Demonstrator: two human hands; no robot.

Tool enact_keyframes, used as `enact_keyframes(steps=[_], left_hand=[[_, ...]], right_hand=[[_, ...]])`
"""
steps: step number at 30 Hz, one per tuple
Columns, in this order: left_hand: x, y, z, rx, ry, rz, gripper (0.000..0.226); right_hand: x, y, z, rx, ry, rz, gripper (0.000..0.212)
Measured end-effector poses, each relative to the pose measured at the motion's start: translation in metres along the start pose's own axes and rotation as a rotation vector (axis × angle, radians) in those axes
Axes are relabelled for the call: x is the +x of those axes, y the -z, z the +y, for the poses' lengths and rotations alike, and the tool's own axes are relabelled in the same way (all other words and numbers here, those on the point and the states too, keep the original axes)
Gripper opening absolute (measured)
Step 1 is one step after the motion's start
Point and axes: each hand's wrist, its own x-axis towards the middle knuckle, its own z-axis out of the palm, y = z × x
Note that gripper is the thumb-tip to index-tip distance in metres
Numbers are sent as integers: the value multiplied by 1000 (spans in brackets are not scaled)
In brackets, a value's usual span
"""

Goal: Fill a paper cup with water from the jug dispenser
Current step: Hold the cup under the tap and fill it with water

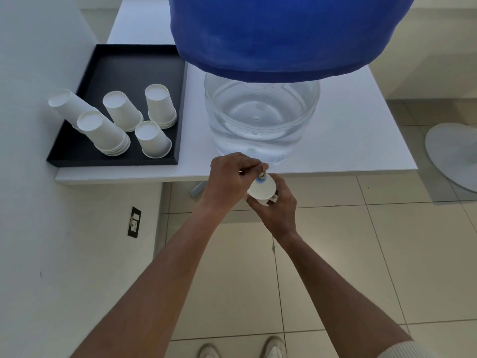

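A clear water jug (260, 117) with a blue cover (284, 34) over its top stands on the white table (361, 140). Its tap (261, 175) sticks out past the table's front edge. My left hand (229, 179) pinches the tap from above. Just below the tap sits a white paper cup (262, 189), with my right hand (277, 210) wrapped around it from underneath. The cup's inside is hard to see.
A black tray (134, 71) at the table's left holds several upside-down paper cup stacks (113, 135). A white wall (38, 177) with a socket (135, 222) is on the left. A round fan base (454, 156) lies on the tiled floor at right.
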Motion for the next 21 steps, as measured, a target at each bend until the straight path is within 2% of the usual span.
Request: enact_keyframes(steps=[21], left_hand=[[4,-3,-8,27,-83,0,12]], right_hand=[[0,-1,-1,0,6,37,61]])
